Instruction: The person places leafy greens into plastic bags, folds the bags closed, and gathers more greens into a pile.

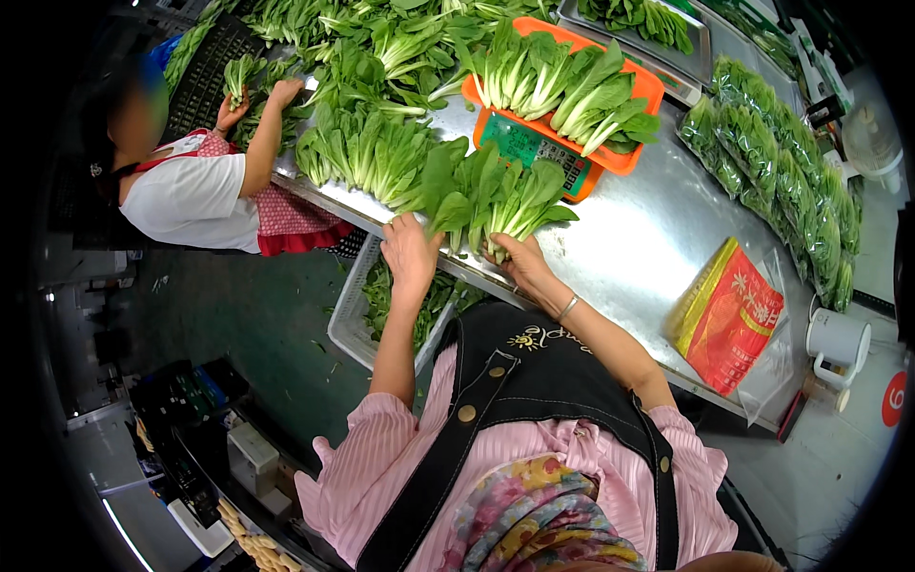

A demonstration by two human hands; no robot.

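Observation:
Leafy greens with pale stalks [381, 157] lie in a row along the near edge of the metal table, leaves pointing away from me. My right hand [522, 265] is closed around the stalk ends of a bunch of greens [519, 205], its leaves spread on the tabletop. At the table edge, my left hand [410, 250] touches the stalk ends of the neighbouring greens with curled fingers. What lies inside those fingers is hidden. Just beyond the bunch, an orange scale with a tray [644, 92] carries more greens laid side by side.
Bagged greens [777, 157] line the table's right side, near a red and yellow plastic bag [732, 319] and a white mug [839, 345]. A white crate [351, 324] with loose leaves stands below the edge. At left, a co-worker [205, 195] handles greens beside a black crate [212, 81].

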